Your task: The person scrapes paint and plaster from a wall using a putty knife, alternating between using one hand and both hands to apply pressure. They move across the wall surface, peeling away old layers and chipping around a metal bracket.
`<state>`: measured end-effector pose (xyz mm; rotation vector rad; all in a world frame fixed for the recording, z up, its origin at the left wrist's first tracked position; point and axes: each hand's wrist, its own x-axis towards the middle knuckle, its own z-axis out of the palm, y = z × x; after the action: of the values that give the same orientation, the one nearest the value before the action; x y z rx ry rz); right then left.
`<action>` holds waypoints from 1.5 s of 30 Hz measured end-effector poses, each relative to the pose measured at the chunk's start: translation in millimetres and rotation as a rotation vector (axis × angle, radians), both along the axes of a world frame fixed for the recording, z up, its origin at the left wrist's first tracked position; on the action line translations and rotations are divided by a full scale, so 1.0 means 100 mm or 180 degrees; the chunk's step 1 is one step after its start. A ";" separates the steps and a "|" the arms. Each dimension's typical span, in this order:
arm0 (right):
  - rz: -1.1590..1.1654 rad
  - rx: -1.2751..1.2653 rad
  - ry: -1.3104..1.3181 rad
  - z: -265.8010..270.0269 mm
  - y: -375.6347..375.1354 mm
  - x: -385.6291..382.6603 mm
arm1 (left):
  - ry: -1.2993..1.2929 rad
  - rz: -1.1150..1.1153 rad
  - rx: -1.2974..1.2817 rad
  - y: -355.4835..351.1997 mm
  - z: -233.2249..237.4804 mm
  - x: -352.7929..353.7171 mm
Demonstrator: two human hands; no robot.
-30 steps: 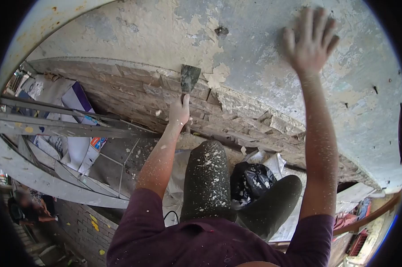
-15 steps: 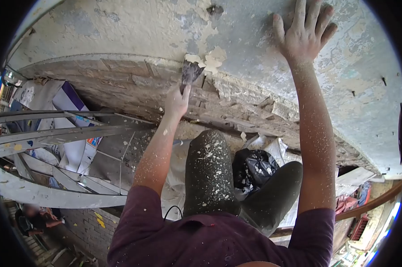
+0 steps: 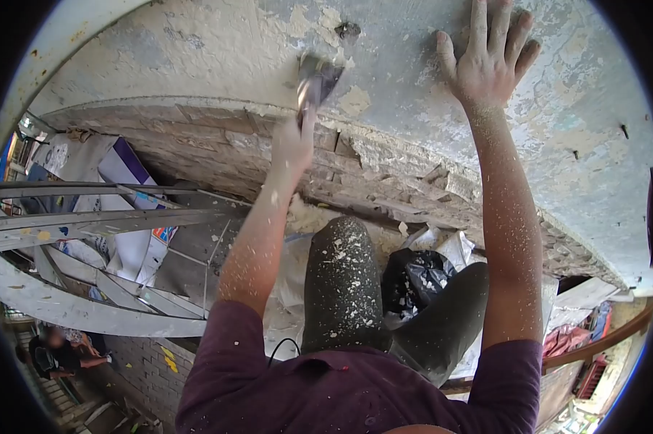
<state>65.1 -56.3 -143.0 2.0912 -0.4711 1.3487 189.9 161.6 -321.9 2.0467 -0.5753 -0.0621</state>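
Observation:
My left hand is wrapped round the handle of a scraper, which is blurred by motion. Its wide blade lies against the wall, where cream paint is peeling over a grey layer. A leftover cream paint patch sits just right of the blade. Higher up and to the right, my right hand presses flat on the wall with fingers spread, holding nothing. Pale flakes and dust cover both forearms.
Below the wall runs a rough brick ledge. Curved metal bars stand at left, near printed sheets. A black plastic bag lies by my flake-covered knee. Nails stick out at right. Another person sits lower left.
The scraper has moved up the wall with my left hand. The paint flake at its blade edge no longer shows. My right hand stays on the wall.

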 end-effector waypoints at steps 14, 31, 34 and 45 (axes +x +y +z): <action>0.0173 -0.0072 -0.0115 0.00 -0.01 0.01 | -0.0102 0.0352 -0.0436 0.00 1.00 0.05; 0.0689 0.0215 -0.0194 -0.08 -0.17 0.08 | -0.0117 0.0463 -0.0366 0.13 0.22 0.09; 0.0155 0.0202 -0.0087 -0.06 -0.09 0.06 | -0.0360 0.0528 -0.0200 0.26 -0.10 0.23; 0.0244 0.0247 -0.0111 -0.02 -0.13 0.06 | -0.0952 0.0781 -0.0348 0.27 -0.06 0.33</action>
<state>71.6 -68.8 -145.4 2.1715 -0.4691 1.4337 223.2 188.4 -328.1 2.0170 -0.4924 0.4177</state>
